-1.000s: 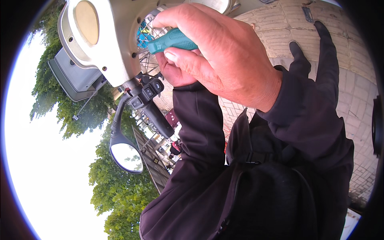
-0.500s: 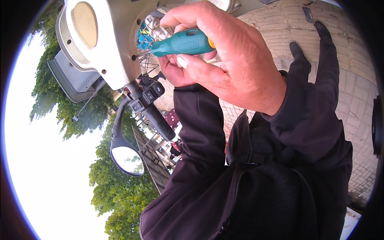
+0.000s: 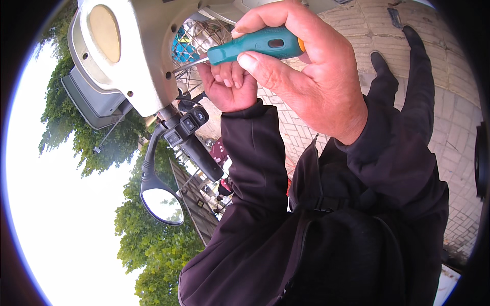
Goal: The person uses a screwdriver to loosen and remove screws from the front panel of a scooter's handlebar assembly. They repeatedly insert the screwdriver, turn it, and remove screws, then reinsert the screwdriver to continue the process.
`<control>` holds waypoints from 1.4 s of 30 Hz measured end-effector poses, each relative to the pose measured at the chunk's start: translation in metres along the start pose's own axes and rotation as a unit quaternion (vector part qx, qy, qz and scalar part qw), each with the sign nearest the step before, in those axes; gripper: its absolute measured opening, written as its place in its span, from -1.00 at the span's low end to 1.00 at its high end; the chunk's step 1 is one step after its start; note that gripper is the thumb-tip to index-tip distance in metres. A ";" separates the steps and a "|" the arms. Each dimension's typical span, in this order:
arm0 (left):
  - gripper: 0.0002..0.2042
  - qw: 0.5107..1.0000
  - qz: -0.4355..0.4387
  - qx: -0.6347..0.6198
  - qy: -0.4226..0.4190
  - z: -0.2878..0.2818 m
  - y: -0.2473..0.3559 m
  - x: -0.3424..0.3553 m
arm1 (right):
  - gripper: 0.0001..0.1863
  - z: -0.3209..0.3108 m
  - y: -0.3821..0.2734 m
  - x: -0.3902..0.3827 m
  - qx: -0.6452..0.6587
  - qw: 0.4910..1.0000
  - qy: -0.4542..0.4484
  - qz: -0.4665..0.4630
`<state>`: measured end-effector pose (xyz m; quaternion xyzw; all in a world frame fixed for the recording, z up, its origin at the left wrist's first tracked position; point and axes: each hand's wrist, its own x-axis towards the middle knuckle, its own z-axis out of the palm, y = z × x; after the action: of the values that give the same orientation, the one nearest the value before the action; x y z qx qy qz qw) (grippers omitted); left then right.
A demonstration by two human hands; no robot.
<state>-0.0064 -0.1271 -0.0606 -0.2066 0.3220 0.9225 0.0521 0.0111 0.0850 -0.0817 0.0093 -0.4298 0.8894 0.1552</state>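
Note:
My right hand [image 3: 324, 76] grips the green handle of a screwdriver [image 3: 255, 46], thumb below and fingers over the top. Its thin metal shaft slants down to the left, with the tip beside a dark screw hole [image 3: 168, 75] in the cream-white handlebar cover [image 3: 148, 46] of a scooter. Whether the tip touches the cover I cannot tell. Under the shaft is my left hand [image 3: 235, 94], palm turned up and fingers curled in. One of its fingers is close to the shaft; anything in its fingertips is hidden.
Below the cover is a black handlebar grip with switches [image 3: 189, 122], and a mirror [image 3: 162, 205] on a curved stalk. More screw holes [image 3: 130, 94] dot the cover. A wire basket [image 3: 196, 43] with blue and clear contents sits behind the hands. Paving [image 3: 449, 92] lies at right.
My right hand and the screwdriver have shifted right and slightly up, drawing the tip back from the hole. My left hand's curled fingers show more now.

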 end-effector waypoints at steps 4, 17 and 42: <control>-0.54 0.999 -0.009 -0.018 -0.029 -0.011 0.001 0.001 | -0.71 0.004 0.001 -0.001 0.019 1.000 0.004 0.024; -0.72 0.972 0.053 0.228 0.027 0.040 -0.037 -0.026 | -0.71 0.026 -0.021 0.005 -0.182 0.974 -0.041 -0.132; -0.61 0.984 0.099 0.147 -0.017 0.055 -0.033 -0.029 | -0.79 0.017 -0.030 0.037 -0.055 0.985 -0.142 -0.076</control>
<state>0.0088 -0.0660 -0.0288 -0.1480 0.4718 0.8692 -0.0039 -0.0175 0.0998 -0.0424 0.1595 -0.4935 0.8400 0.1595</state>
